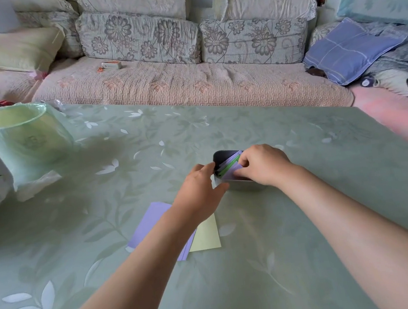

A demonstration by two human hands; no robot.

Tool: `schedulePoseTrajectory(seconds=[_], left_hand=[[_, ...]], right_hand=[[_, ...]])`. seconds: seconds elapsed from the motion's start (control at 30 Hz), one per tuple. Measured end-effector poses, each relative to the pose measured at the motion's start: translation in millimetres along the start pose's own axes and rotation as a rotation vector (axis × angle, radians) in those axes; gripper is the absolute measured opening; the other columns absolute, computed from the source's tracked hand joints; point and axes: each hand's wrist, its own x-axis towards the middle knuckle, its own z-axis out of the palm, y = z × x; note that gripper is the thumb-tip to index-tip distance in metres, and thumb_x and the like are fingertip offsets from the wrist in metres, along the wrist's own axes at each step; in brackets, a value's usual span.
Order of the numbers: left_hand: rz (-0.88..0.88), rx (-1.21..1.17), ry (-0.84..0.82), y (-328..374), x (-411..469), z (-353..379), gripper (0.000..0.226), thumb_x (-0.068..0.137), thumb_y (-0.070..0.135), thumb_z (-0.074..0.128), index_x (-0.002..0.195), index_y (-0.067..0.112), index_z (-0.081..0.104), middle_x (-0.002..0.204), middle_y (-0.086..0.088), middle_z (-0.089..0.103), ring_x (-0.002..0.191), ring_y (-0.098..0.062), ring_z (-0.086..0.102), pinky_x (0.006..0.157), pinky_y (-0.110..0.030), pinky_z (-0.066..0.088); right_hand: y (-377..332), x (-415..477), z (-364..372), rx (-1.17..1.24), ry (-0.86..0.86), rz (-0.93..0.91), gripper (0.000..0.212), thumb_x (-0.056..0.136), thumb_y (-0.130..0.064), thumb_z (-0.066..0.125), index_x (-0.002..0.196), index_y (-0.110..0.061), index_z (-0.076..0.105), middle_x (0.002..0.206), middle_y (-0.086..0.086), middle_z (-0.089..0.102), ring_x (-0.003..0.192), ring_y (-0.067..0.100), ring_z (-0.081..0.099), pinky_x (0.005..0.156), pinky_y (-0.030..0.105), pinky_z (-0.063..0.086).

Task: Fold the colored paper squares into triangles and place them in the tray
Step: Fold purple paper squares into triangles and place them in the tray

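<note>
Head view: tray (221,155) half hidden, its folded papers (231,166) hard to count.

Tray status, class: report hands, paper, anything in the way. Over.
Left hand holds tray end. Right hand pinches folded paper inside tray. Purple square, yellow square lie flat under left forearm. Nothing in the way.

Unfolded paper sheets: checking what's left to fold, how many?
2 visible: purple sheet, yellow sheet right of it, both partly under the left forearm; more may be hidden.
</note>
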Motion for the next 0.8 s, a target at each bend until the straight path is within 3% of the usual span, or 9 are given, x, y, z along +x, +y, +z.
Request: schedulePoseTrajectory(seconds=[0.13, 0.33, 0.43, 0.5, 0.67, 0.8], left_hand=[[0.011, 0.01, -0.032, 0, -2, -4, 0.055, 0.092, 0.039, 0.062, 0.142, 0.023, 0.046, 0.126, 0.002, 0.052, 0.11, -0.016, 0.056, 0.088, -0.027, 0.044], [0.028, 0.056, -0.037, 2, -13, -22, 0.066, 0.094, 0.037, 0.063, 0.15, 0.018, 0.035, 0.138, -0.001, 0.048, 0.123, -0.019, 0.051, 0.1, -0.031, 0.042], [0.036, 0.113, -0.048, -3, -23, -39, 0.065, 0.094, 0.037, 0.063, 0.15, 0.02, 0.035, 0.137, 0.001, 0.048, 0.124, -0.018, 0.05, 0.1, -0.033, 0.043], [0.028, 0.176, -0.081, -10, -32, -51, 0.064, 0.093, 0.037, 0.063, 0.149, 0.022, 0.037, 0.137, 0.001, 0.049, 0.124, -0.019, 0.051, 0.101, -0.035, 0.043], [-0.029, 0.368, -0.247, -28, -54, -81, 0.076, 0.09, 0.046, 0.065, 0.153, 0.025, 0.028, 0.151, 0.001, 0.037, 0.139, -0.019, 0.034, 0.108, -0.032, 0.032], [-0.056, 0.442, -0.328, -42, -68, -94, 0.101, 0.076, 0.062, 0.072, 0.155, 0.024, 0.022, 0.157, 0.005, 0.027, 0.143, -0.017, 0.022, 0.115, -0.031, 0.025]], right_hand=[[-3, 1, 0, -0.03, 0.043, 0.017, 0.035, 0.079, -0.046, 0.07, 0.072, -0.014, 0.059, 0.076, 0.002, 0.067, 0.079, 0.023, 0.061, 0.071, 0.03, 0.045], [-6, -11, -12, 0.011, 0.082, 0.038, 0.034, 0.076, -0.051, 0.075, 0.1, -0.029, 0.067, 0.103, -0.009, 0.068, 0.102, 0.019, 0.061, 0.09, 0.033, 0.048], [-22, -26, -21, 0.104, 0.144, -0.024, 0.03, 0.084, -0.045, 0.071, 0.11, -0.032, 0.065, 0.109, -0.01, 0.066, 0.106, 0.017, 0.06, 0.09, 0.03, 0.046], [-39, -39, -23, 0.188, 0.162, -0.105, 0.022, 0.086, -0.039, 0.069, 0.107, -0.033, 0.066, 0.101, -0.013, 0.067, 0.1, 0.013, 0.061, 0.086, 0.028, 0.046], [-83, -66, -5, 0.388, -0.077, -0.203, 0.018, 0.086, -0.031, 0.072, 0.104, -0.03, 0.069, 0.095, -0.014, 0.069, 0.093, 0.007, 0.063, 0.086, 0.026, 0.05], [-101, -70, 15, 0.269, -0.185, -0.208, 0.049, 0.078, -0.044, 0.076, 0.123, -0.029, 0.063, 0.118, -0.01, 0.063, 0.113, 0.013, 0.058, 0.097, 0.03, 0.047]])
